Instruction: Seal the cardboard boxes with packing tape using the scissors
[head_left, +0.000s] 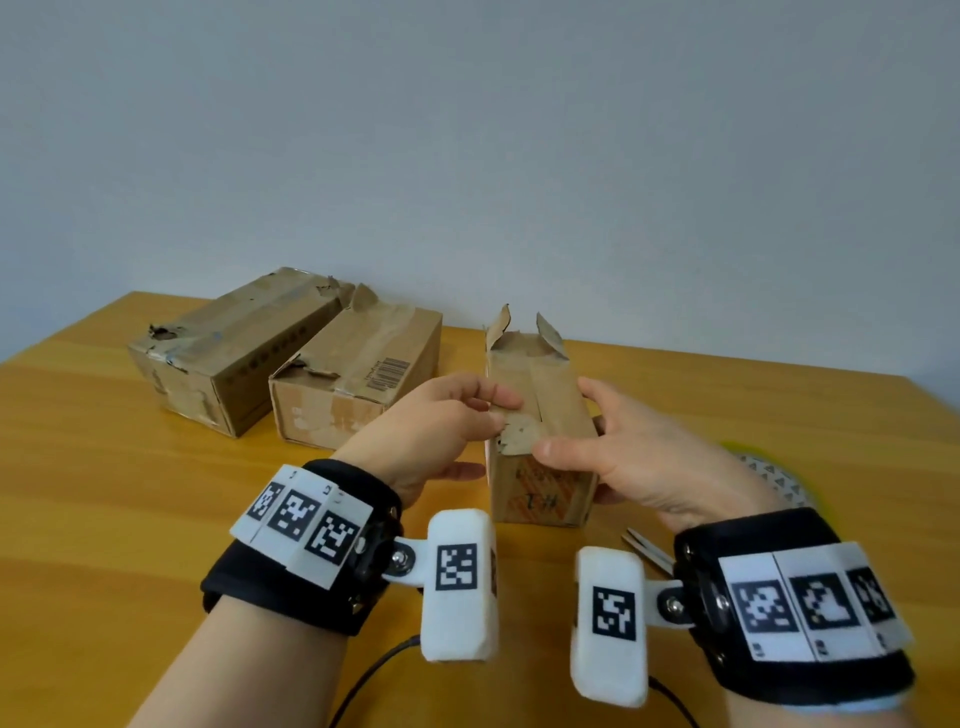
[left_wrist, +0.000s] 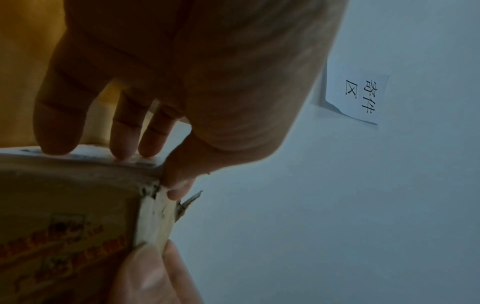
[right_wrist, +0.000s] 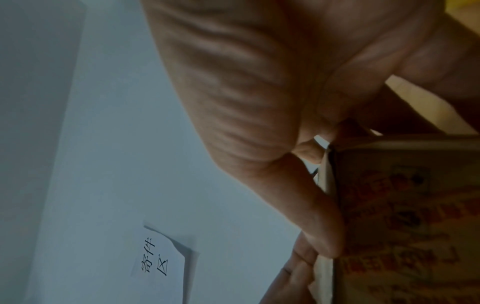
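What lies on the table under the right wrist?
Scissors: only the blade tips show on the table, beside the right hand. The wrist band covers the handles.

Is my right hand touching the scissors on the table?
Apart. The head view shows the right hand gripping the cardboard box, while the scissors lie on the table nearer, beside the wrist strap.

wooden table (head_left: 130, 467), grey wall (head_left: 467, 130), paper sign (left_wrist: 358, 96)
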